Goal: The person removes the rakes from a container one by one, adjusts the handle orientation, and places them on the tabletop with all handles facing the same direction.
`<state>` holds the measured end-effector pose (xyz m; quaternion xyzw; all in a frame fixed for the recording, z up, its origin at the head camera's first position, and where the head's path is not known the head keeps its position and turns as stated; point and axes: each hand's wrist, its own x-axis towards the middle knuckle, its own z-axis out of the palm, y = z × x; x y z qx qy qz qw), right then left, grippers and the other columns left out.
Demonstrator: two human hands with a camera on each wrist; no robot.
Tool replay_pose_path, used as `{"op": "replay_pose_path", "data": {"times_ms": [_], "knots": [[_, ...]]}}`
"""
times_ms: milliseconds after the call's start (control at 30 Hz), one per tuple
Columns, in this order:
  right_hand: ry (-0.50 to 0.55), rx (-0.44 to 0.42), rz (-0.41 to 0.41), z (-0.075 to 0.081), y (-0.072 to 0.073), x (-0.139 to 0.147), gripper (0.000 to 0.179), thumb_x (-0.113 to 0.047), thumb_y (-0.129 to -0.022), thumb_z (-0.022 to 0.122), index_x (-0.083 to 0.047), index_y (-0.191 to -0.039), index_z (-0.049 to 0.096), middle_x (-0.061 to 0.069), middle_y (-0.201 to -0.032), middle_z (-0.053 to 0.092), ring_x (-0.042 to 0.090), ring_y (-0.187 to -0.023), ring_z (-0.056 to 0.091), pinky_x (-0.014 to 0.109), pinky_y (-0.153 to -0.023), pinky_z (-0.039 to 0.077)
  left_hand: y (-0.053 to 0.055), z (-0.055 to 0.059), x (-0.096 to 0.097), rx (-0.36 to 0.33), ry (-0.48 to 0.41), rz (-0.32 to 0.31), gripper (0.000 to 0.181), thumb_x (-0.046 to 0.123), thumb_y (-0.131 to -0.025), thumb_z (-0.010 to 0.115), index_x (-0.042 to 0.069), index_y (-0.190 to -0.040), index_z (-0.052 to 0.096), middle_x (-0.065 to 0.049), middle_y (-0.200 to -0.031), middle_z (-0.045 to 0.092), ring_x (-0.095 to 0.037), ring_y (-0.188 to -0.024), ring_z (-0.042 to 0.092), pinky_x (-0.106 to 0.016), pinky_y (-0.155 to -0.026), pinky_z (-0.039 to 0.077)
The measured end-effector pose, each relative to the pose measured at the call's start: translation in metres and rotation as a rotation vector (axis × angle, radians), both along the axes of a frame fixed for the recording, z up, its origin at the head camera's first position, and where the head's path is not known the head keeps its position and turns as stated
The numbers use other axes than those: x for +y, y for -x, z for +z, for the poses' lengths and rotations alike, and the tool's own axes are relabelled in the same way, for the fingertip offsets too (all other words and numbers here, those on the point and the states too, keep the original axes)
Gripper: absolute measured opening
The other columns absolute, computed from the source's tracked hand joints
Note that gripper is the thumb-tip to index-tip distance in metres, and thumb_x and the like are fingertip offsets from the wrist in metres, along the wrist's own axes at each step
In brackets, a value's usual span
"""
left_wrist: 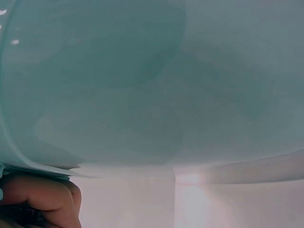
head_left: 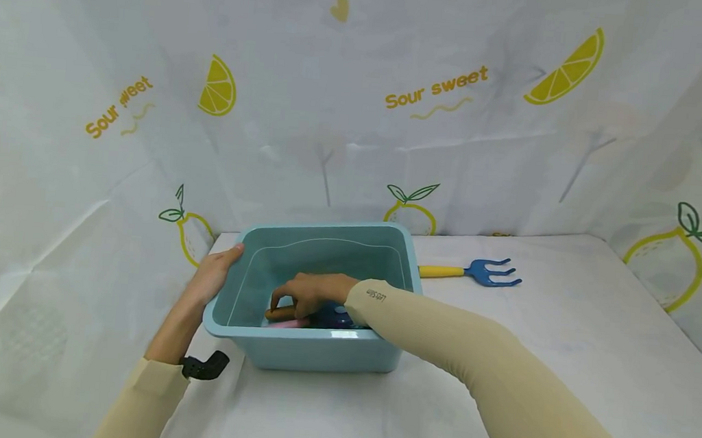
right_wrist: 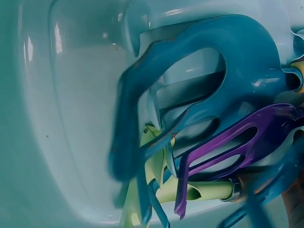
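My left hand (head_left: 213, 273) grips the left rim of a light blue plastic bin (head_left: 316, 350), its thumb over the edge. In the left wrist view, the curled fingers (left_wrist: 47, 197) show beneath the rim. My right hand (head_left: 311, 291) reaches down inside, fingers curled over a garden tool's brown wooden handle (head_left: 279, 313). A pink handle (head_left: 290, 323) lies beside that one. In the right wrist view are a blue hand rake (right_wrist: 247, 47), a purple hand rake (right_wrist: 256, 133) and a green tool (right_wrist: 213, 190) with a metal collar. Part of the right hand (right_wrist: 294, 199) shows at the lower right.
A blue hand rake with a yellow handle (head_left: 442, 271) lies on the white-covered table (head_left: 532, 350), right of the bin. A white lemon-print sheet (head_left: 308, 133) hangs behind and at both sides.
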<state>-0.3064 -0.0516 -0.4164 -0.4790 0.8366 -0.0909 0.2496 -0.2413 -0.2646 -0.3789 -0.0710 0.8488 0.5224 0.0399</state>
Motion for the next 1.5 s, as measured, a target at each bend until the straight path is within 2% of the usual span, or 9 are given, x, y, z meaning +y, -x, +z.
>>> {"op": "replay_pose_path", "data": {"times_ms": [200, 433, 633, 833, 1100, 1333, 1500], "knots": [[0.015, 0.005, 0.019, 0.002, 0.0, 0.0, 0.055, -0.008, -0.094, 0.065, -0.029, -0.144, 0.058, 0.004, -0.121, 0.07, 0.012, -0.09, 0.065, 0.026, -0.077, 0.052, -0.001, 0.002, 0.0, -0.005, 0.005, -0.002, 0.07, 0.053, -0.109, 0.039, -0.006, -0.143, 0.055, -0.015, -0.119, 0.068, -0.01, -0.092, 0.061, -0.027, -0.074, 0.052], [0.027, 0.013, 0.019, 0.005, 0.0, 0.0, 0.054, -0.006, -0.093, 0.064, -0.027, -0.143, 0.06, 0.007, -0.13, 0.069, 0.012, -0.092, 0.066, 0.025, -0.075, 0.051, -0.004, 0.004, 0.002, -0.008, 0.011, -0.021, 0.074, 0.056, -0.109, 0.036, -0.005, -0.148, 0.05, -0.026, -0.139, 0.06, -0.017, -0.107, 0.062, -0.025, -0.078, 0.052], [0.038, 0.005, 0.022, 0.006, 0.0, -0.001, 0.053, -0.007, -0.094, 0.063, -0.027, -0.143, 0.06, 0.005, -0.125, 0.07, 0.012, -0.089, 0.064, 0.023, -0.072, 0.049, -0.004, 0.004, 0.002, -0.007, 0.006, -0.02, 0.074, 0.057, -0.109, 0.036, -0.005, -0.146, 0.052, -0.024, -0.135, 0.062, -0.014, -0.101, 0.063, -0.026, -0.077, 0.053], [0.063, 0.026, 0.001, 0.006, 0.002, -0.002, 0.048, -0.007, -0.095, 0.064, -0.028, -0.139, 0.064, 0.0, -0.131, 0.068, 0.011, -0.083, 0.059, 0.022, -0.07, 0.046, -0.002, 0.005, 0.001, -0.006, 0.019, -0.021, 0.075, 0.058, -0.109, 0.035, -0.003, -0.149, 0.05, -0.024, -0.139, 0.06, -0.016, -0.105, 0.061, -0.026, -0.08, 0.052], [0.085, 0.02, 0.026, 0.009, 0.002, -0.002, 0.043, -0.01, -0.099, 0.064, -0.025, -0.139, 0.064, 0.002, -0.128, 0.07, 0.012, -0.092, 0.068, 0.022, -0.076, 0.053, -0.001, 0.004, 0.001, -0.016, 0.006, -0.012, 0.074, 0.057, -0.109, 0.037, -0.003, -0.149, 0.049, -0.023, -0.137, 0.061, -0.011, -0.101, 0.061, -0.026, -0.079, 0.051], [0.103, 0.031, 0.032, 0.014, 0.006, -0.003, 0.05, -0.004, -0.096, 0.064, -0.026, -0.142, 0.061, 0.004, -0.125, 0.07, 0.012, -0.093, 0.066, 0.023, -0.076, 0.053, 0.003, 0.002, -0.001, -0.032, -0.012, 0.005, 0.071, 0.055, -0.109, 0.038, -0.003, -0.15, 0.049, -0.019, -0.132, 0.063, -0.007, -0.095, 0.061, -0.024, -0.076, 0.052], [0.134, 0.028, 0.032, 0.021, 0.009, -0.003, 0.05, -0.004, -0.099, 0.062, -0.025, -0.144, 0.059, 0.007, -0.127, 0.069, 0.015, -0.098, 0.067, 0.026, -0.083, 0.054, 0.003, 0.002, -0.001, -0.02, -0.024, 0.005, 0.07, 0.053, -0.109, 0.039, -0.004, -0.147, 0.051, -0.018, -0.126, 0.068, -0.006, -0.088, 0.065, -0.024, -0.072, 0.055]]}}
